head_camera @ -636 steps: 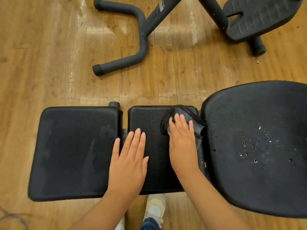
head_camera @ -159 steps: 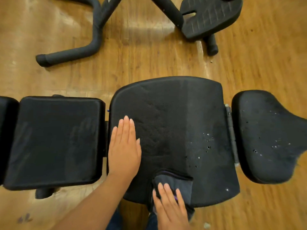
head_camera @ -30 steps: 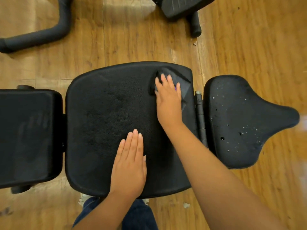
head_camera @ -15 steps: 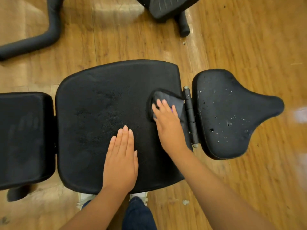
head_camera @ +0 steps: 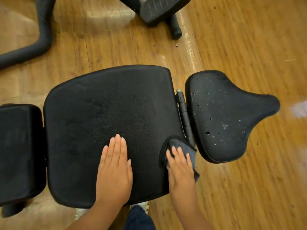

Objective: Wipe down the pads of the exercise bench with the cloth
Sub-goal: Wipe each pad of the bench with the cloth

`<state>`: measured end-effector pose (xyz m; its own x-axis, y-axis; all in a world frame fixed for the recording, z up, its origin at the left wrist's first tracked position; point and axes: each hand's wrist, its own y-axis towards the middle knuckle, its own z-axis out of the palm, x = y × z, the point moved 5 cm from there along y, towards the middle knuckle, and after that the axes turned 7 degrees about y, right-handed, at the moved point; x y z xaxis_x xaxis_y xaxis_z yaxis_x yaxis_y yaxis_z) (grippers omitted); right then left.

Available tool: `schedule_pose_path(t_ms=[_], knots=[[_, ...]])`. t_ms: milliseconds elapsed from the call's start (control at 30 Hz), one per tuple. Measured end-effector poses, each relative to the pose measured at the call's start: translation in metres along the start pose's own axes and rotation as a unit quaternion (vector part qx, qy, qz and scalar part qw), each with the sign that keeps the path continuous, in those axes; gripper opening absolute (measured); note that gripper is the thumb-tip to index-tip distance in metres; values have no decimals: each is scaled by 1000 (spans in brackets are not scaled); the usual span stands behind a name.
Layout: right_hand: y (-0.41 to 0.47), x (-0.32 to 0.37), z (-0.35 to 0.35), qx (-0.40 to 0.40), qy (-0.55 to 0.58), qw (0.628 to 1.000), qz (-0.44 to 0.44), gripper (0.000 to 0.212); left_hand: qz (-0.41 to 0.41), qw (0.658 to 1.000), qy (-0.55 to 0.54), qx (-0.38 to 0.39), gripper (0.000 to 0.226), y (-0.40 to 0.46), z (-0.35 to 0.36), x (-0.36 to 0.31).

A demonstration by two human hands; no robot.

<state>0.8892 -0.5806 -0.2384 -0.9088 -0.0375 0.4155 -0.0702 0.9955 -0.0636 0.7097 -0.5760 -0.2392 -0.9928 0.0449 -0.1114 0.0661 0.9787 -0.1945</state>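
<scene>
Right hand (head_camera: pixel 181 165), fingers together, pressing cloth (head_camera: pixel 181 145) at large pad's (head_camera: pixel 108 113) 4 o'clock edge; left hand (head_camera: pixel 114 170) flat, fingers together, at 6 o'clock

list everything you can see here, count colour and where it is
large pad: 1, black, centre of the bench
saddle-shaped pad: 1, black with pale specks, right end
small pad: 1, black, left edge, cut off
hinge: 1, black, between large and saddle-shaped pads
cloth: 1, dark grey, near right corner of the large pad
tubular frame: 1, black, floor top left
ridged footplate: 1, black, floor top centre
floor: wood, brown
left hand: flat on the large pad
right hand: fingers pressing the cloth
</scene>
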Motion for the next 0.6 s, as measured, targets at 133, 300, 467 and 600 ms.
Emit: schedule_pose_path(t_ms=[133,300,467,600], knots=[[79,2,-2,5,43,999,25,46,2,1000,1,-1,57,0,0,0],[158,4,-2,-16,122,992,36,41,-5,1000,14,12,58,0,2,1],[197,16,-1,-65,120,987,79,39,-6,1000,4,-2,58,-1,9,1],[224,26,-3,-96,116,983,101,41,-2,1000,2,-21,57,5,12,3]])
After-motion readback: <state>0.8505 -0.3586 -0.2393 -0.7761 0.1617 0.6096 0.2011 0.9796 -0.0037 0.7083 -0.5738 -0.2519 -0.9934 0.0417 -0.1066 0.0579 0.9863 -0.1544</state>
